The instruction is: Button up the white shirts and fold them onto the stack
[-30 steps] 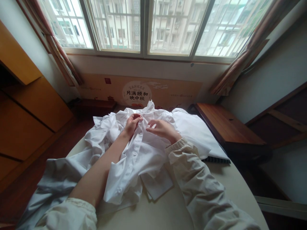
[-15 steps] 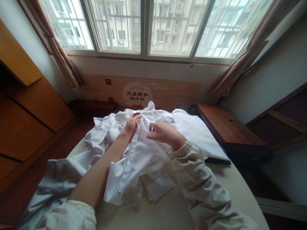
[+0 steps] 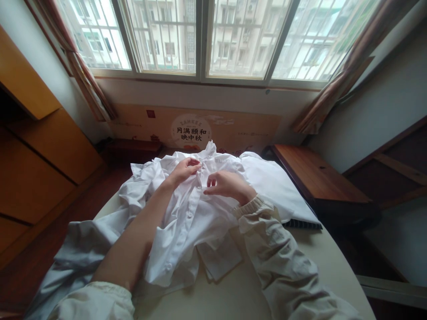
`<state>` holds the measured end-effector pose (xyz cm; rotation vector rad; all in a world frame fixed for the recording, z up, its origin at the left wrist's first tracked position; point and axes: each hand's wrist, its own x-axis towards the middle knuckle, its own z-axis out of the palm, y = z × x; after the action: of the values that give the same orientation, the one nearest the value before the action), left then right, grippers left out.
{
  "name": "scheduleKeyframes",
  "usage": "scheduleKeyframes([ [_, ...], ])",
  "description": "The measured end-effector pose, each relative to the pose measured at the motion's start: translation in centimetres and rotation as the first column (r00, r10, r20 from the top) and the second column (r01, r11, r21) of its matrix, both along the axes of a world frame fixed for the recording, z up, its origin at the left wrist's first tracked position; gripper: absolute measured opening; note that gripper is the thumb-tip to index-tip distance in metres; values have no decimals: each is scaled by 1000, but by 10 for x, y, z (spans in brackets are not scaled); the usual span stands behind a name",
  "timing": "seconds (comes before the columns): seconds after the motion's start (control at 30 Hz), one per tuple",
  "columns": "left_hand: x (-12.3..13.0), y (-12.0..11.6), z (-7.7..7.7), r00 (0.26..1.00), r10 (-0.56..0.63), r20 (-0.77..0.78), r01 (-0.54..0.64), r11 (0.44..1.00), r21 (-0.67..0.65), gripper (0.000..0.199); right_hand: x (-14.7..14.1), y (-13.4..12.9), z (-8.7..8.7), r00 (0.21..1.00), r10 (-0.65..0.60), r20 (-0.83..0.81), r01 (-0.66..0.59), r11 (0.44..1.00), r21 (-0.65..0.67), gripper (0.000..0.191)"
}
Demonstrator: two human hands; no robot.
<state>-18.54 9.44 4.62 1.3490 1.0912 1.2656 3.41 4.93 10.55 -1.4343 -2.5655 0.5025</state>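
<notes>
"What do I get from the head view?"

"I see my left hand touching the shirt near its buttons; whether it pinches, I can't tell. My right hand curls just beside them, thumb apart from fingers."

"And around?"

"I have white cloth on the table, a desk to the right, the window ahead."
</notes>
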Motion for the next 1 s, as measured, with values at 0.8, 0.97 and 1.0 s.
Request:
scheduleKeyframes([
  [0.8, -13, -16, 4, 696, -299, -653, 298, 947, -117, 25, 4, 13, -10, 994, -41, -98, 49, 995, 87, 16],
  [0.97, -10, -17, 6, 724, -375, -578, 384, 916, -114, 24, 7, 15, -9, 989, -49, -140, 61, 994, 85, 18],
  [1.0, -9, -17, 6, 721, -398, -567, 399, 908, -130, 23, 8, 16, -8, 988, -49, -148, 62, 995, 83, 19],
])
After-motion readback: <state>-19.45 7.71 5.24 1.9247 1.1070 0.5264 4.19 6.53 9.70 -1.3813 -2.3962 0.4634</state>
